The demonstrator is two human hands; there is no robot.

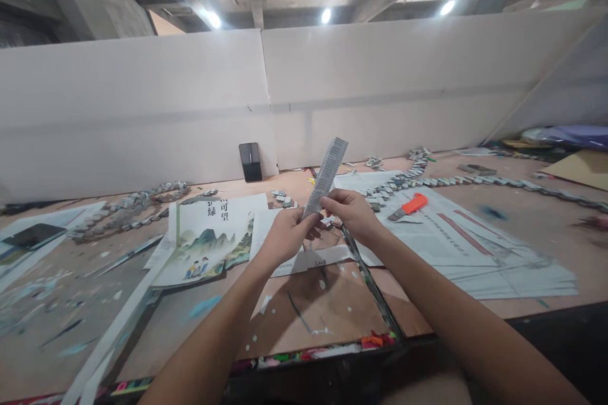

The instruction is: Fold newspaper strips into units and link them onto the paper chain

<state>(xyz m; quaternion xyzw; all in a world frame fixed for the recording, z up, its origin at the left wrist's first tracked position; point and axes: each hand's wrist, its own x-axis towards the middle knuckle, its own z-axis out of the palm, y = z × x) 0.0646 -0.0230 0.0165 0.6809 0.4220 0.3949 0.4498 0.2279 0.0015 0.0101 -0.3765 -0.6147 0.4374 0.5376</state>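
Observation:
A narrow strip of printed newspaper [331,168] stands tilted up between my two hands over the middle of the table. My left hand [292,231] pinches its lower end. Close beside it, my right hand [354,212] has thumb and fingers closed on the strip's lower right edge. Small folded paper pieces [284,198] lie just beyond my left hand. A long chain of folded paper links [394,183] runs behind my right hand. To the right, an orange utility knife [409,206] rests on stacked newspaper sheets [456,247].
A black phone [251,162] leans on the white partition [190,107]. An illustrated page [213,240] lies at left, near another paper chain [128,205] and a dark tablet-like device [34,236]. Long white strips [114,335] hang over the front edge. A gap [370,278] splits the tabletop.

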